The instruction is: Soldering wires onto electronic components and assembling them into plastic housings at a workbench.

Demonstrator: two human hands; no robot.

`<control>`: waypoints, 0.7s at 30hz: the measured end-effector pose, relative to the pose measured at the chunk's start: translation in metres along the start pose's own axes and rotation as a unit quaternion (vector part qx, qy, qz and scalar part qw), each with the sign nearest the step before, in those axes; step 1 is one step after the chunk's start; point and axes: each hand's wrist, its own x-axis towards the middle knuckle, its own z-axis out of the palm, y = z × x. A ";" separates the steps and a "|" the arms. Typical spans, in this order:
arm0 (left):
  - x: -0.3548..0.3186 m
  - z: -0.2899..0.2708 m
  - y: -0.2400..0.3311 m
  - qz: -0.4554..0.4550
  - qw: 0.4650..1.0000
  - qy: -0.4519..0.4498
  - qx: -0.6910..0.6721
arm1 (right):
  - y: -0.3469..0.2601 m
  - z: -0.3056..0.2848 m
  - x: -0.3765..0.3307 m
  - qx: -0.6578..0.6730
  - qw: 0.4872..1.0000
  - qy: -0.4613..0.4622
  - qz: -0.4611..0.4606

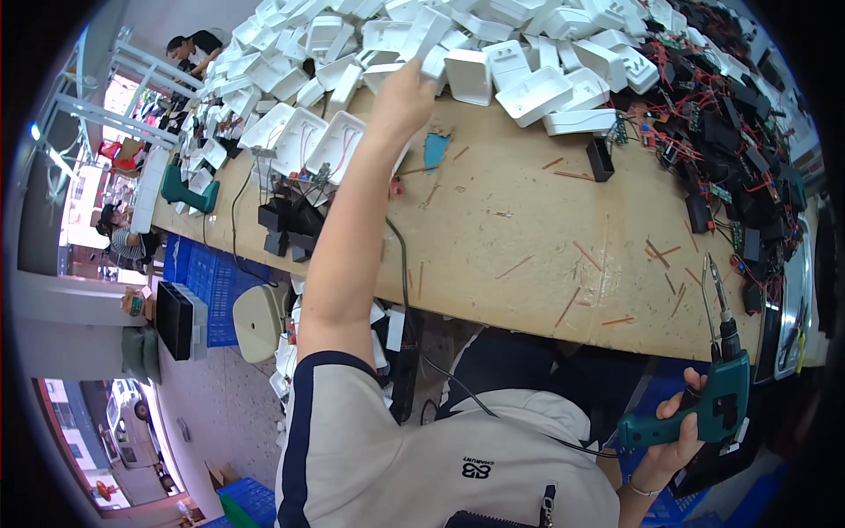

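Most of the long wooden tabletop [528, 238] is taken up by stock kept within arm's reach: a heap of white plastic shells [493, 44] along the far edge, black parts with red wires [731, 132] banked on the right. The left hand [407, 88] stretches to the heap, fingers closed round one white shell [433, 62] at its near edge. The right hand [678, 436] waits low beside the lap, wrapped round a green electric screwdriver [717, 396], bit up.
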 end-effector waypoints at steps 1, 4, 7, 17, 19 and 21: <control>-0.002 0.008 0.005 0.018 0.999 0.030 0.027 | 0.000 -0.001 0.000 0.008 1.000 0.001 -0.002; -0.023 0.023 0.020 0.051 0.994 0.069 0.065 | 0.000 -0.006 -0.001 0.012 1.000 0.008 -0.005; -0.058 0.028 0.046 0.163 0.978 0.106 0.081 | 0.001 -0.008 -0.002 0.010 1.000 0.013 -0.004; -0.126 0.040 0.130 0.569 0.822 -0.016 0.006 | 0.006 -0.014 -0.006 0.037 0.999 0.021 -0.002; -0.127 0.036 0.139 0.591 0.806 -0.045 0.004 | 0.004 -0.016 -0.008 0.027 0.999 0.026 -0.005; -0.135 0.041 0.142 0.583 0.811 -0.041 -0.012 | 0.003 -0.017 -0.011 0.023 0.999 0.018 -0.011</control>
